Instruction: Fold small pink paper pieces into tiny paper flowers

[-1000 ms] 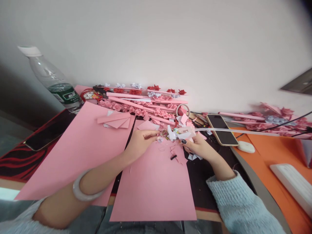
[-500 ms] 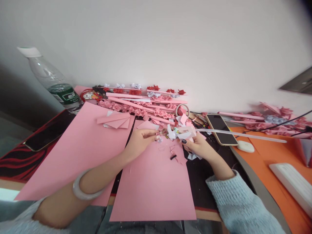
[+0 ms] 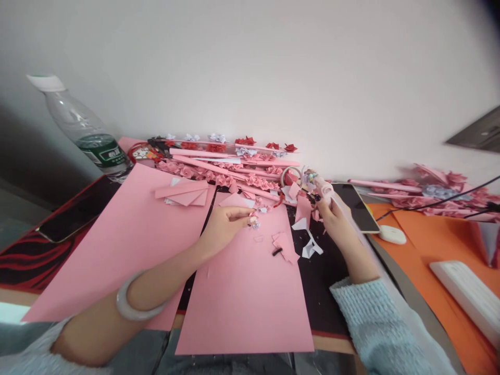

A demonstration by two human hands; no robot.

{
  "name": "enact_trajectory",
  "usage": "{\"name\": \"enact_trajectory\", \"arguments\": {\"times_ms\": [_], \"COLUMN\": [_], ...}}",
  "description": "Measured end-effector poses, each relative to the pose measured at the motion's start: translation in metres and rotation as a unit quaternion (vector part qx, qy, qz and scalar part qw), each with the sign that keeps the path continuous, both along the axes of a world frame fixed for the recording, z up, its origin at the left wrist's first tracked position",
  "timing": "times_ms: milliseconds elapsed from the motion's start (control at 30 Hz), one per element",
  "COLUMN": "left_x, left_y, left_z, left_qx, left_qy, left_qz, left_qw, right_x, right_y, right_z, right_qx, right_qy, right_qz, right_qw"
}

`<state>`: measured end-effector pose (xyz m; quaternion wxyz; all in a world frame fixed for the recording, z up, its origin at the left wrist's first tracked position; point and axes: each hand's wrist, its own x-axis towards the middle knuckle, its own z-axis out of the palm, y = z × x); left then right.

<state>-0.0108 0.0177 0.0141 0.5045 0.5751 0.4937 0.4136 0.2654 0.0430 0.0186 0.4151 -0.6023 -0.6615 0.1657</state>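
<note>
Over the pink sheet (image 3: 246, 302), your left hand (image 3: 224, 229) pinches a small paper flower (image 3: 254, 223), fingers closed on it; your right hand (image 3: 336, 216) wraps around a glue gun (image 3: 324, 189). Finished-looking flowers (image 3: 224, 180) lie along the pale wall (image 3: 234, 67); the held one seems incomplete, with folded paper (image 3: 189, 193) apparently unused. Scraps (image 3: 311, 250) litter the dark-matted desk (image 3: 330, 307).

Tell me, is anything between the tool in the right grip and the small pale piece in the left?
Loose paper scraps lie low between the tool and the small pale piece; nothing visible blocks the space above those scraps.
</note>
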Motion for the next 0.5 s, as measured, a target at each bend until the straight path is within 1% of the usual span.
{"name": "enact_trajectory", "arguments": {"times_ms": [33,133,167,200,267,367,433,500], "left_x": [0.000,0.000,0.000,0.000,0.000,0.001,0.002,0.003], "left_y": [0.000,0.000,0.000,0.000,0.000,0.000,-0.002,-0.003], "left_z": [0.000,-0.001,-0.001,-0.001,-0.001,0.000,0.001,0.003], "left_qx": [-0.002,-0.005,-0.005,-0.006,-0.007,-0.012,-0.015,-0.018], "left_qy": [0.001,0.000,-0.002,-0.004,-0.006,-0.008,-0.006,-0.005], "left_qz": [0.005,0.009,0.008,0.007,0.006,0.008,0.014,0.014], "left_qw": [1.000,1.000,1.000,1.000,1.000,1.000,1.000,1.000], "right_x": [0.004,0.012,0.014,0.015,0.017,0.017,0.017,0.017], "right_y": [0.003,0.010,0.012,0.014,0.017,0.019,0.019,0.018], "right_z": [-0.001,-0.006,-0.008,-0.009,-0.011,-0.014,-0.015,-0.015], "right_qx": [0.018,0.045,0.057,0.054,0.036,-0.010,-0.038,-0.050], "right_qy": [-0.045,-0.146,-0.177,-0.207,-0.262,-0.328,-0.358,-0.371], "right_qz": [-0.025,-0.024,-0.031,-0.042,-0.064,-0.092,-0.102,-0.113], "right_qw": [0.999,0.988,0.982,0.976,0.962,0.940,0.928,0.921]}}
